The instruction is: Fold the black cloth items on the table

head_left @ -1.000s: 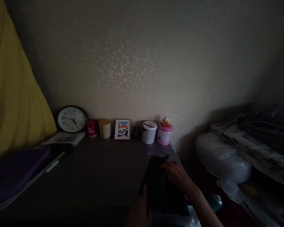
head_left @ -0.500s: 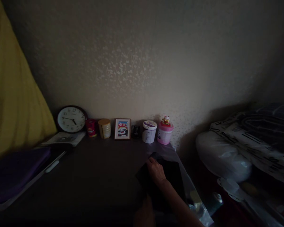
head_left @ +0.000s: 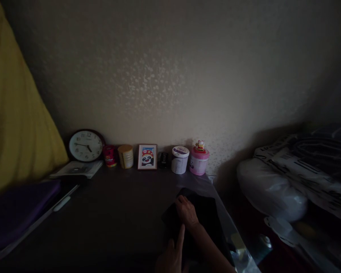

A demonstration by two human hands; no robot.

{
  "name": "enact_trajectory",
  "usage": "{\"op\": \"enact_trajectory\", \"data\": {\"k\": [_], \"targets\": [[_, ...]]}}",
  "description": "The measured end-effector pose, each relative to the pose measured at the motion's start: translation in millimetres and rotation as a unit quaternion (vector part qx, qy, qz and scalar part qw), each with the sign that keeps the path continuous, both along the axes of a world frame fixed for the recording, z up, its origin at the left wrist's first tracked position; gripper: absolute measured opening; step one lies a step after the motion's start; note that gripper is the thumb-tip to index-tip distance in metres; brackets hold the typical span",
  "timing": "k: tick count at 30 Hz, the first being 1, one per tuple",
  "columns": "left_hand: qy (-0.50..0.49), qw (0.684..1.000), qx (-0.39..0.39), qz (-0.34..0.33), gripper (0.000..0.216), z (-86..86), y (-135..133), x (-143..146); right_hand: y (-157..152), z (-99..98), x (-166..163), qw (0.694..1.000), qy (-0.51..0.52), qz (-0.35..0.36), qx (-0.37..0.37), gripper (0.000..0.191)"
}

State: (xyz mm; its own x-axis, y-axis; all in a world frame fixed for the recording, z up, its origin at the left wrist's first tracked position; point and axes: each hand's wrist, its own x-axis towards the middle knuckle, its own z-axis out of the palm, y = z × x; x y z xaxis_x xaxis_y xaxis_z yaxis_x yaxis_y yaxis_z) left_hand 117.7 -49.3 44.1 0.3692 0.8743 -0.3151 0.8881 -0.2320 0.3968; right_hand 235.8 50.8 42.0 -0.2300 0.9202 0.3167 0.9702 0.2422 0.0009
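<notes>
A flat black cloth [head_left: 208, 214] lies on clear plastic at the right end of a dark desk [head_left: 116, 216]. My right hand [head_left: 186, 211] rests on the cloth's left part, fingers curled over its far left corner. My left hand [head_left: 172, 256] is at the bottom edge of the view, its forefinger stretched forward and touching the cloth's near left edge. The room is dim, so the fingers show only in part.
Along the wall stand a round clock [head_left: 85, 145], a red tin [head_left: 110, 155], a yellow tin [head_left: 125, 156], a framed picture [head_left: 147, 156], a white tub [head_left: 179, 159] and a pink tub [head_left: 199, 160]. Papers [head_left: 76, 168] and a purple folder [head_left: 14, 208] lie at the left. Bagged bedding [head_left: 272, 189] is piled at the right.
My right hand slid left across the black cloth, which now lies flat instead of bunched. My left hand has come up with its forefinger extended.
</notes>
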Motion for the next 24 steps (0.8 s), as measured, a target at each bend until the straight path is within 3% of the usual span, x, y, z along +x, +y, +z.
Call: {"op": "enact_trajectory", "data": {"k": [3, 8, 12, 16, 20, 24], "targets": [[-0.008, 1.0, -0.019, -0.018, 0.09, 3.1, 3, 2, 2, -1.0, 0, 1.0, 0.012, 0.007, -0.001, 0.022], [-0.007, 0.998, -0.069, 0.01, 0.088, -9.8, 8, 12, -2, -1.6, 2, 0.995, 0.094, 0.038, -0.008, 0.024], [0.023, 0.997, -0.075, 0.014, 0.081, -19.1, 11, 16, -27, -1.0, 6, 0.975, 0.186, 0.119, -0.004, 0.025], [0.025, 0.998, -0.044, 0.035, 0.063, -27.2, 12, 16, -48, -1.9, 12, 0.964, 0.177, 0.195, -0.037, 0.027], [-0.005, 0.998, -0.026, 0.051, 0.067, -28.8, 12, 15, -34, -1.7, 23, 0.966, 0.148, 0.204, -0.062, 0.03], [0.003, 0.997, -0.061, 0.049, 0.072, -24.3, 13, 15, -5, 2.8, 36, 0.974, 0.111, 0.184, -0.074, 0.032]]}}
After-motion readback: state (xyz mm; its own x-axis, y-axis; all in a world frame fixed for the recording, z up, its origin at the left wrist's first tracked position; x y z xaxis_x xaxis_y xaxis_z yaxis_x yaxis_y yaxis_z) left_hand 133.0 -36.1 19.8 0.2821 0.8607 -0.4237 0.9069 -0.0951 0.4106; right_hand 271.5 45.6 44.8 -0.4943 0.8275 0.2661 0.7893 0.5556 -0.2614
